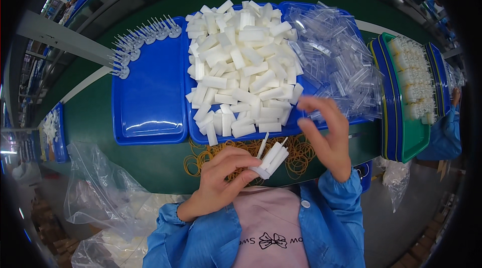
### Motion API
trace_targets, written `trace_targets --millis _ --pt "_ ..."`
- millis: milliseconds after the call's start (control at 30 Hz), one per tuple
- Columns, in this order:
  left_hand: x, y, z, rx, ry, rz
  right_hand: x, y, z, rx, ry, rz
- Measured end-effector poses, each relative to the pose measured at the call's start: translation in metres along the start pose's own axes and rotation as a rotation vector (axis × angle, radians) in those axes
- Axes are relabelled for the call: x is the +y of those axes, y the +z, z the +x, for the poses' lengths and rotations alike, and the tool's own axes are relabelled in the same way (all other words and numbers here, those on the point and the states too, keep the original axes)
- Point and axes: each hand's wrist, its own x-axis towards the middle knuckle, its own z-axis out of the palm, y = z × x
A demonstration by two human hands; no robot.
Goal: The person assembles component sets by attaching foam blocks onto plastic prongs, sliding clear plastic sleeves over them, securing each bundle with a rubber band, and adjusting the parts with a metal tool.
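Observation:
My left hand [226, 172] pinches a white plastic base with upright pins [260, 171] between thumb and fingers. White rectangular blocks [275, 157] stand side by side on that base, and a bare thin pin rises at its left. To the right, my right hand [329, 140] is raised with thumb and fingers apart and nothing visible in it. It is nearest the lower edge of the pile of clear plastic pieces [336, 57]. Beyond my hands, a heap of similar white blocks [241, 67] fills the middle blue tray.
At left, a blue tray [150, 87] carries pinned white bases [133, 44] along its far edge. Tan rubber bands [296, 160] lie before the trays. Stacked trays [396, 147] with pinned pieces stand right. Plastic bags [100, 187] hang at left. Other people sit farther off.

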Motion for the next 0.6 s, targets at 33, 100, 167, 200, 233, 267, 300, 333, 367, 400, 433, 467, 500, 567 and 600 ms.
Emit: trace_targets --millis 33,100,167,200,233,267,300,333,367,400,433,467,500,567,600 --pt "-0.001 0.000 0.001 0.008 0.007 -0.027 0.004 0.002 0.009 0.006 0.000 -0.007" --pt "-0.003 0.001 0.002 0.017 0.016 -0.054 0.013 0.008 0.020 0.063 -0.066 -0.630" --pt "-0.004 0.003 0.002 0.079 -0.024 -0.203 0.025 0.014 0.019 0.045 -0.085 -0.671" --pt "-0.005 0.003 0.002 0.084 -0.024 -0.200 0.029 0.017 0.019 0.021 -0.106 -0.705" --pt "-0.007 0.002 0.001 0.095 -0.023 -0.200 0.031 0.017 0.018 0.020 -0.109 -0.702" --pt "-0.009 0.001 0.001 0.104 -0.021 -0.201 0.032 0.016 0.016 0.032 -0.109 -0.660" --pt "-0.010 0.000 0.000 0.105 -0.023 -0.201 0.032 0.015 0.013 0.044 -0.107 -0.618" --pt "-0.011 0.000 0.000 0.102 -0.036 -0.204 0.033 0.014 0.010 0.043 -0.106 -0.617" --pt "-0.011 -0.001 -0.001 0.098 -0.048 -0.209 0.034 0.012 0.007 0.016 -0.086 -0.564" --pt "-0.011 -0.001 0.000 0.095 -0.046 -0.210 0.035 0.011 0.005 -0.009 -0.067 -0.512" --pt "-0.010 -0.001 0.000 0.097 -0.050 -0.218 0.033 0.010 0.003 -0.006 -0.065 -0.515" --pt "-0.009 -0.001 0.000 0.099 -0.055 -0.227 0.030 0.010 0.001 0.056 -0.118 -0.495" --pt "-0.008 -0.001 -0.001 0.101 -0.055 -0.225 0.027 0.010 0.000 0.114 -0.174 -0.469" --pt "-0.007 -0.001 -0.002 0.101 -0.048 -0.222 0.019 0.004 -0.006 0.143 -0.046 -0.316" --pt "-0.006 -0.001 -0.002 0.098 -0.047 -0.223 0.016 0.000 -0.010 0.174 0.089 -0.169"
